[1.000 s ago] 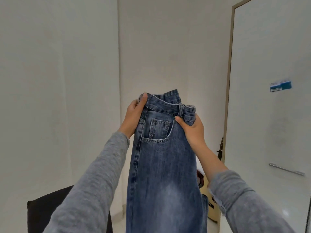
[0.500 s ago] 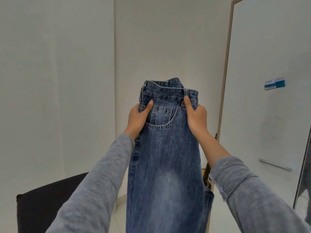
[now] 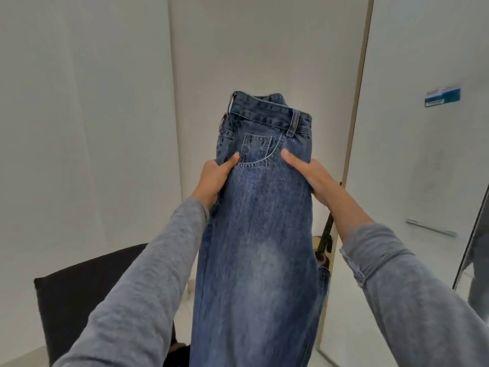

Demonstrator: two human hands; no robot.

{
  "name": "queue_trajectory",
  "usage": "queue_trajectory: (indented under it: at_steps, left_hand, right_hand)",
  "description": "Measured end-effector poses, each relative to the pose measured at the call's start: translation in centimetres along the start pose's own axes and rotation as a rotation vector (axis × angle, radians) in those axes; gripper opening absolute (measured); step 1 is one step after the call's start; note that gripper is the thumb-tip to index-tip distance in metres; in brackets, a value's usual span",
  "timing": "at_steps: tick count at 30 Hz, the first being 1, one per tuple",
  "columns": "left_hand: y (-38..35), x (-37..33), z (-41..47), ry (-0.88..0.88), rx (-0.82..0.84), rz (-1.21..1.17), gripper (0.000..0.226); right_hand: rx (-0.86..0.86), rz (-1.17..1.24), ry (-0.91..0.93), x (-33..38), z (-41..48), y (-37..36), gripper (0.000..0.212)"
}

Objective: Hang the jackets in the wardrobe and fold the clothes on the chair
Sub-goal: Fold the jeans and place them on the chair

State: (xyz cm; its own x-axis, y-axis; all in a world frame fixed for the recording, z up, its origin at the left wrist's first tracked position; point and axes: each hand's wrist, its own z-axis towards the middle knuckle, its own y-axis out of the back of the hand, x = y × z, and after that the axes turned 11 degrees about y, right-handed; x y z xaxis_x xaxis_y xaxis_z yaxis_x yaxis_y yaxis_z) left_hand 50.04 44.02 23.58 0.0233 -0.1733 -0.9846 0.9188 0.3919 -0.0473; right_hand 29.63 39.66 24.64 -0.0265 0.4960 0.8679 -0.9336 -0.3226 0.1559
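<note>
A pair of blue jeans, folded lengthwise, hangs upright in front of me with the waistband on top. My left hand grips the left edge just below the pocket, thumb on the front. My right hand holds the right edge at the same height, thumb pressed on the denim. The fingers of both hands are hidden behind the cloth. Part of a black chair shows at the lower left, behind my left sleeve.
White walls meet in a corner straight ahead. A white wardrobe door with a blue sticker and a metal handle stands at the right. A dark object leans by the door frame. White floor lies below.
Both hands have slid down the jeans from the waistband to below the pocket. The waistband now stands free above them, and the view has tilted lower, showing more of the chair.
</note>
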Motion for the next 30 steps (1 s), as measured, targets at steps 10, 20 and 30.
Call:
queue_trajectory:
  at_steps: [10,20,30]
  left_hand:
    - [5.3,3.6,-1.6,0.271,0.38,-0.121,0.051]
    - [5.8,5.9,-2.1,0.224,0.145,-0.46,0.033]
    - [5.8,4.0,0.0,0.216,-0.162,-0.162,0.018]
  right_hand:
    - [-0.224,0.091,-0.011,-2.6,0.7,-2.5,0.044]
    - [-0.056,0.344,0.156,-2.0,2.6,-2.8,0.028]
    - [0.044,0.045,-0.253,-9.2,0.3,-4.1,0.028]
